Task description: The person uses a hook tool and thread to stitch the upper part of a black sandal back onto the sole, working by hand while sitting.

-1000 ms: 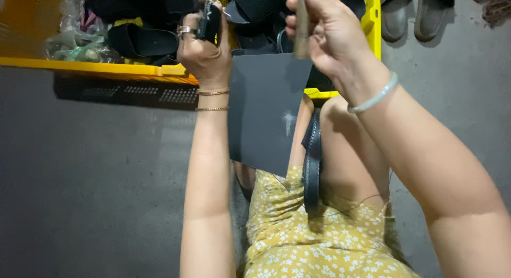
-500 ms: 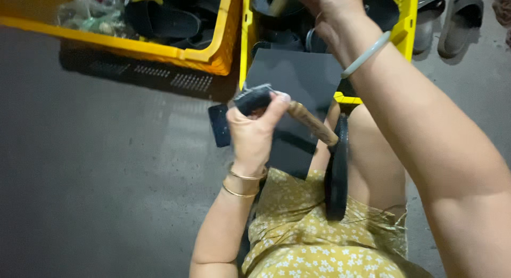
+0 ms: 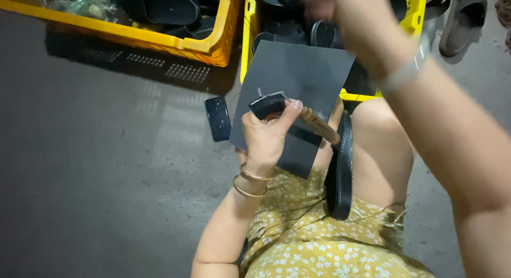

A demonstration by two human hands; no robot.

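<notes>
Left hand grips strap and brush over my lap; right hand up in the crate.

My left hand (image 3: pixel 266 137) is closed around a dark strap piece (image 3: pixel 268 103) and a wooden-handled brush (image 3: pixel 318 126), held above the dark sheet (image 3: pixel 298 75) on my knees. My right hand (image 3: pixel 340 9) is blurred at the right yellow crate (image 3: pixel 417 17); I cannot tell whether it holds anything. A black sole (image 3: pixel 340 174) stands on edge between my thighs. A small dark block (image 3: pixel 218 118) lies on the floor (image 3: pixel 106 177), just left of the sheet. A second yellow crate (image 3: pixel 175 41) sits further left.
</notes>
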